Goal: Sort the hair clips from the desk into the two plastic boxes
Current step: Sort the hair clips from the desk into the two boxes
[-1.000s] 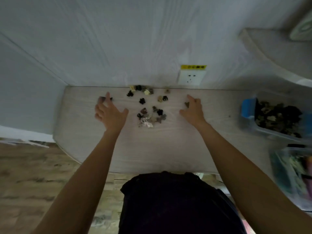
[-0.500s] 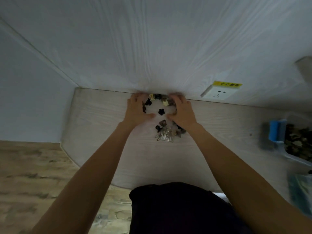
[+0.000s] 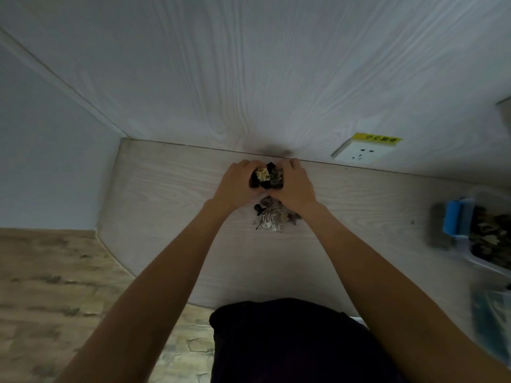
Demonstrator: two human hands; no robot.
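Pale wood-grain desk [image 3: 177,205] carrying the hair clips, seen from the head camera. Both hands, spread wide apart over scattered clips a second ago, have closed in from 9 and 3 o'clock and now cup a bunched heap of clips [image 3: 266,176] between them at the far edge by the wall. Left hand [image 3: 237,183] and right hand [image 3: 294,186] are curled, thumbs nearly meeting, pressing the dark and cream clips together rather than pinching any single one. Second cluster [image 3: 272,215], partly silvery, lies loose just toward 6 o'clock of the hands. Clear plastic box [image 3: 470,255] with blue latch sits well apart at 3 o'clock, already holding clips; gathering appears preparatory to carrying them there.
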